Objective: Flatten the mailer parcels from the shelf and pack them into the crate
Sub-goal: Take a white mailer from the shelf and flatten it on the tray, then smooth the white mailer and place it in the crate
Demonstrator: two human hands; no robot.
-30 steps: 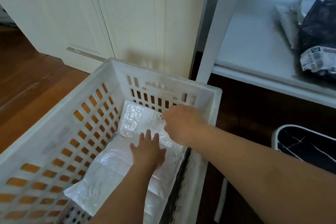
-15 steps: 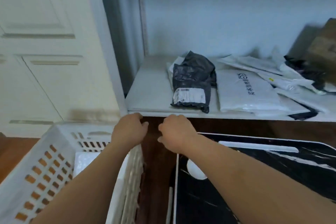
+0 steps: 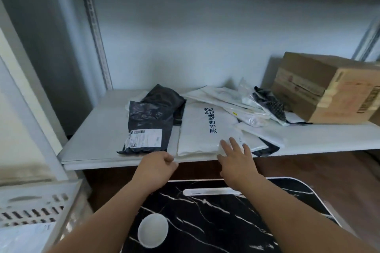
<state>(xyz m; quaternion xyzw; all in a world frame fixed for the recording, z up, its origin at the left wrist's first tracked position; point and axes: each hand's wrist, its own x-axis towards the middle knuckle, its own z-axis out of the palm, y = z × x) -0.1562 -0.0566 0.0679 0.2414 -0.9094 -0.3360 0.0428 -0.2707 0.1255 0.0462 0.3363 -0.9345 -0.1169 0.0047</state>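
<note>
1. Your left hand [image 3: 157,167] hovers at the front edge of the shelf [image 3: 98,129], fingers loosely curled and holding nothing; it is just below the near end of the black mailer parcel [image 3: 148,127], and whether it touches the shelf lip cannot be told.
2. Your right hand [image 3: 236,162] is spread, fingers straight, with the fingertips [image 3: 233,141] lying on the near right corner of the white mailer parcel [image 3: 205,129]; nothing is pinched.
3. White slotted crate [image 3: 37,199], lower left, below and left of the shelf; a pale mailer [image 3: 22,236] lies inside it at the frame's corner.
4. The black mailer parcel lies lengthwise on the shelf, its white shipping label [image 3: 144,138] facing up near the front edge.
5. The white mailer parcel lies just beside the black one, on its right, flat, with a line of dark printed characters running along it.
6. Further mailers [image 3: 236,102], white, clear and dark, lie in an overlapping heap behind and right of the white parcel.
7. Cardboard box [image 3: 329,88], far right of the shelf, taped, just beside the heap.
8. Black marbled panel [image 3: 226,222] with a white rim, below your forearms, bearing a white round disc [image 3: 153,230] and a white bar [image 3: 213,191].
</note>
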